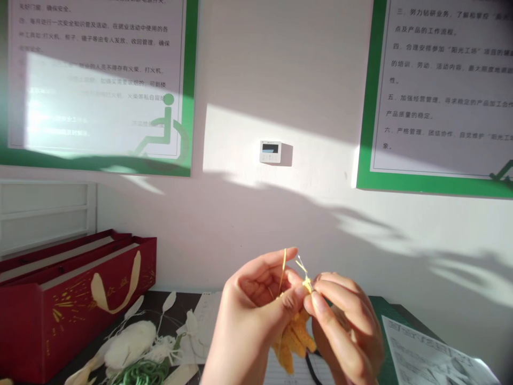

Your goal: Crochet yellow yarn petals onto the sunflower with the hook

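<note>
My left hand [260,305] pinches the top of a small yellow crocheted piece [294,339] between thumb and a finger, its index finger raised with yellow yarn [284,262] over it. Close against it on the right, my right hand [347,315] is closed on a thin metal hook [302,262], whose tip points up and left above the fingertips. A strand of yarn lies by the hook's tip. The yellow piece hangs below the fingers, partly hidden by both hands. Most of the hook's shaft is hidden in my right hand.
Red gift bags [96,305] stand at the left. Beside them lie white yarn [132,342], green yarn [144,371] and white leaf-shaped pieces. A green mat [385,342] and a printed sheet [436,353] lie at the right. A wall with framed posters and a small control panel [270,152] rises behind.
</note>
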### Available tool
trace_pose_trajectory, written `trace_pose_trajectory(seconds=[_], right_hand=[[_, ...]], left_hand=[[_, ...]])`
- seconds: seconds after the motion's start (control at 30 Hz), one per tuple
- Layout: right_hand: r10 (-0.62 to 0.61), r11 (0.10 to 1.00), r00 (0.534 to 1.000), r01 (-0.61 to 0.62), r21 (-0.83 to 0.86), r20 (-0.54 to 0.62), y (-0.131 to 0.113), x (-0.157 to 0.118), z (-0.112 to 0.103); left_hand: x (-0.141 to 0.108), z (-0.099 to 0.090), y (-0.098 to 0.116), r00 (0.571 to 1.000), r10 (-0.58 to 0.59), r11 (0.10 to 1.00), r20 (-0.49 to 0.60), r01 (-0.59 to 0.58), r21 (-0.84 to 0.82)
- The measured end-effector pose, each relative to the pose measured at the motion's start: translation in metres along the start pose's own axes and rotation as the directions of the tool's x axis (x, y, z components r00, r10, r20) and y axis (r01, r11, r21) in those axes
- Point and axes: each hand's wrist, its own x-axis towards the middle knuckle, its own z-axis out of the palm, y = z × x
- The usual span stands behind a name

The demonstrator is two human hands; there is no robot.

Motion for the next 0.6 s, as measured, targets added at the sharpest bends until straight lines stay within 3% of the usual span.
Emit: trace_pose_trajectory(seconds=[0.07,0.13,0.23,0.3,0.4,0.5,0.53,0.6], right_hand=[[-0.028,0.998,0.998,0.031,0.058,-0.058,0.002,-0.002,0.003],[0.079,0.957,0.995,-0.056,0.285,-0.067,0.002,-0.001,0.01],[0.378,0.772,0.926,-0.316,0.551,0.0,0.001,0.002,0.017],[0.499,0.629,0.865,-0.404,0.665,0.054,-0.001,0.006,0.017],[0.657,0.336,0.718,-0.552,0.763,0.23,-0.003,0.01,0.013],[0.75,-0.012,0.478,-0.681,0.732,0.457,-0.003,0.011,0.01],[0.753,-0.086,0.415,-0.707,0.702,0.51,-0.003,0.011,0.01],[0.76,-0.13,0.352,-0.742,0.657,0.547,-0.003,0.011,0.012]], left_hand=[[0.005,-0.006,0.004,0.98,-0.151,0.985,0.127,0.16,-0.064],[0.01,-0.013,0.01,0.958,-0.226,0.971,0.176,0.236,-0.038],[0.016,-0.024,0.015,0.938,-0.246,0.965,0.243,0.26,-0.023],[0.019,-0.029,0.015,0.922,-0.248,0.964,0.297,0.266,-0.018],[0.022,-0.033,0.013,0.88,-0.239,0.959,0.41,0.279,-0.041],[0.024,-0.031,0.009,0.85,-0.204,0.963,0.486,0.263,-0.055],[0.023,-0.028,0.008,0.879,-0.17,0.977,0.446,0.21,-0.042],[0.022,-0.023,0.007,0.936,-0.073,0.997,0.344,0.078,-0.002]])
